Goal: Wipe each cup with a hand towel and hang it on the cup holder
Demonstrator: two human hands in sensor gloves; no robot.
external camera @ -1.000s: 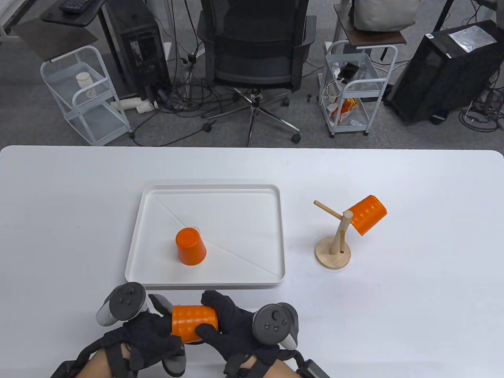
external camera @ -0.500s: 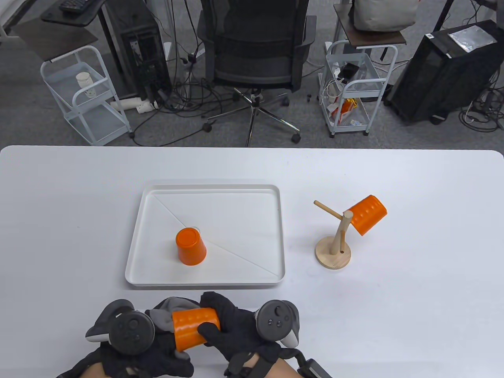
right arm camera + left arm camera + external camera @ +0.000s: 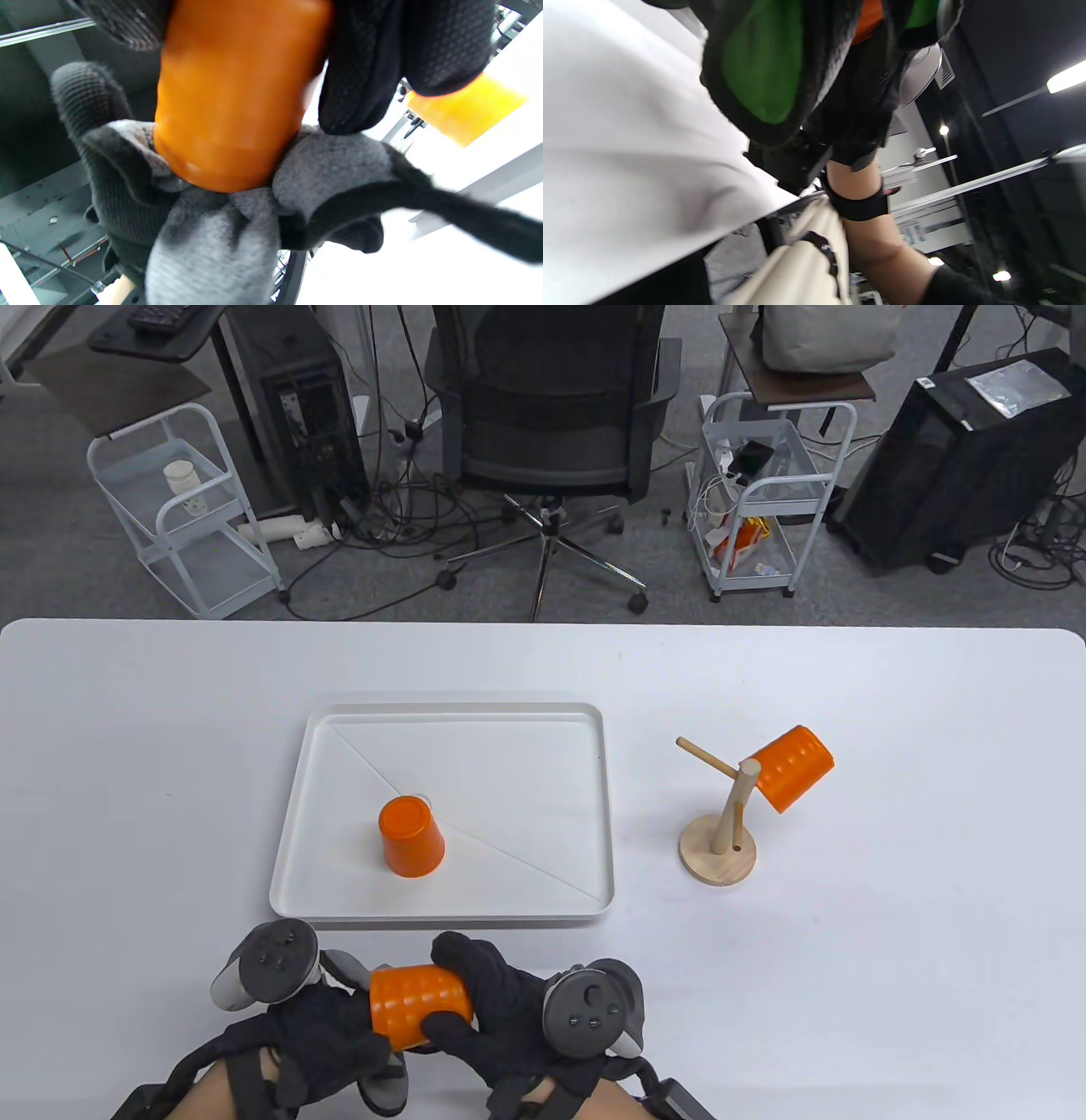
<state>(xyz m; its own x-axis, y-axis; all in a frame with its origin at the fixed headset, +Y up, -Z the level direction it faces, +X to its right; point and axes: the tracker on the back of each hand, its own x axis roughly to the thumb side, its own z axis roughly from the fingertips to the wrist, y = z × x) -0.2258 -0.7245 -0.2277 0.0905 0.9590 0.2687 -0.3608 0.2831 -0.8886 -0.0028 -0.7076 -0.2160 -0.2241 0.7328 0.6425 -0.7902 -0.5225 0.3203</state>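
I take the white tray (image 3: 594, 814) as my landmark. The cup in my hands (image 3: 420, 1005) is just in front of the tray's near edge, a little left of that edge's middle, above the table (image 3: 127, 772). It lies on its side; its long axis runs about parallel to that near edge, with one end toward my left hand (image 3: 318, 1035) and the other inside my right hand (image 3: 501, 1010). Which end is the mouth I cannot tell. My right hand has the fingers over the top and the thumb below, curled around the cup. My left hand presses the grey hand towel (image 3: 220, 237) against the cup's end, fingers curled around the cloth. A second cup (image 3: 411, 836) stands upside down on the tray. To the right of the tray is the wooden cup holder (image 3: 721, 840); a third cup (image 3: 793, 768) hangs tilted on its peg.
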